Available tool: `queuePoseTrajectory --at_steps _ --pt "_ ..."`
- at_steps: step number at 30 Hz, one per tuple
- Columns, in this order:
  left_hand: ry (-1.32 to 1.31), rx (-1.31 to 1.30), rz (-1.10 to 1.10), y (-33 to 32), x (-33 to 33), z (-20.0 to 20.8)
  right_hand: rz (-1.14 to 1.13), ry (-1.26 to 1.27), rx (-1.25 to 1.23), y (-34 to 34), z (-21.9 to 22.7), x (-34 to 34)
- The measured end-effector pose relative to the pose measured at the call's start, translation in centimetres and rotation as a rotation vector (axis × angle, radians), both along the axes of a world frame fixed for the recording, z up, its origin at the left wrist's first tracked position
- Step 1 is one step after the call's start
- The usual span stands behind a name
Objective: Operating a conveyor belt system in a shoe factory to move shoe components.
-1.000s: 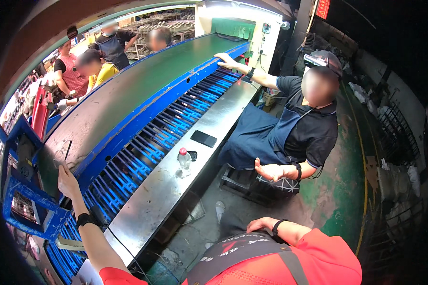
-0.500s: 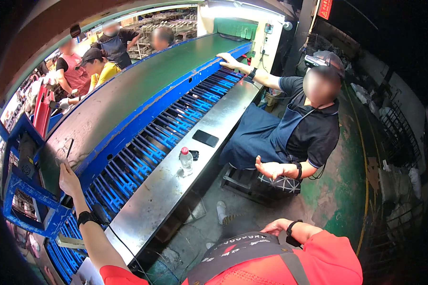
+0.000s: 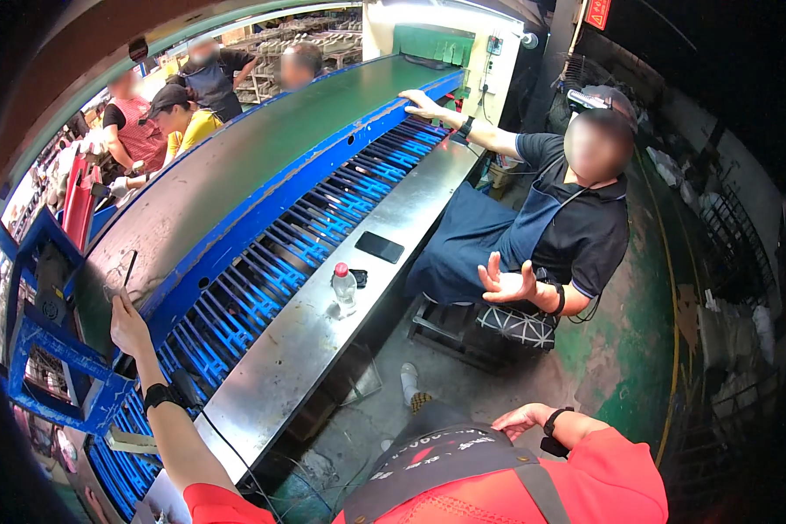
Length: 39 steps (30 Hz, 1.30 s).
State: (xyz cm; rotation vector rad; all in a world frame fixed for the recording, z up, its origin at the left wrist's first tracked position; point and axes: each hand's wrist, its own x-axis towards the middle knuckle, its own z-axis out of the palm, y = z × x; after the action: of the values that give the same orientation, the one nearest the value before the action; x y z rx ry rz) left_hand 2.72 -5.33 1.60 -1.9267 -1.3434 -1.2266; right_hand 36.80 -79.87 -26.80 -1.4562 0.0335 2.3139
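My left hand (image 3: 129,327) is closed at the near left end of the green conveyor belt (image 3: 323,113). Between its fingers is what looks like a pair of glasses (image 3: 130,269): a thin dark arm points up beside a clear, rounded part. I cannot make out its finer detail. Against the dark apron (image 3: 445,454) at my waist rests my right hand (image 3: 517,421), with its fingers stretched out and nothing seen in them.
Blue bars (image 3: 253,279) line the conveyor's side. A metal ledge (image 3: 288,375) carries a red-capped bottle (image 3: 344,293) and a black phone (image 3: 380,246). At right, a seated person (image 3: 541,227) touches the conveyor frame. Several people stand beyond the belt.
The seated person's raised hand has turned, its fingers now pointing up. My right hand has shifted slightly to the right, with more of its fingers showing. My left hand stays nearly in place.
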Motion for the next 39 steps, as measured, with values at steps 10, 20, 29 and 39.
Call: queuePoseTrajectory --at_steps 10,20,29,39 --pt "-0.007 0.03 -0.033 -0.2 0.1 0.0 0.014 -0.203 0.048 -0.6 0.9 -1.5" --pt "-0.017 -0.017 -0.014 0.1 -0.5 0.2 -0.137 -0.096 0.062 -1.5 0.1 -3.6" --pt "-0.036 0.007 -0.006 -0.3 0.2 0.4 0.048 -0.313 0.002 -0.8 -1.9 -2.8" --pt "-0.014 -0.006 -0.006 -0.3 0.1 0.7 0.231 -0.272 0.063 2.5 -2.5 -0.3"
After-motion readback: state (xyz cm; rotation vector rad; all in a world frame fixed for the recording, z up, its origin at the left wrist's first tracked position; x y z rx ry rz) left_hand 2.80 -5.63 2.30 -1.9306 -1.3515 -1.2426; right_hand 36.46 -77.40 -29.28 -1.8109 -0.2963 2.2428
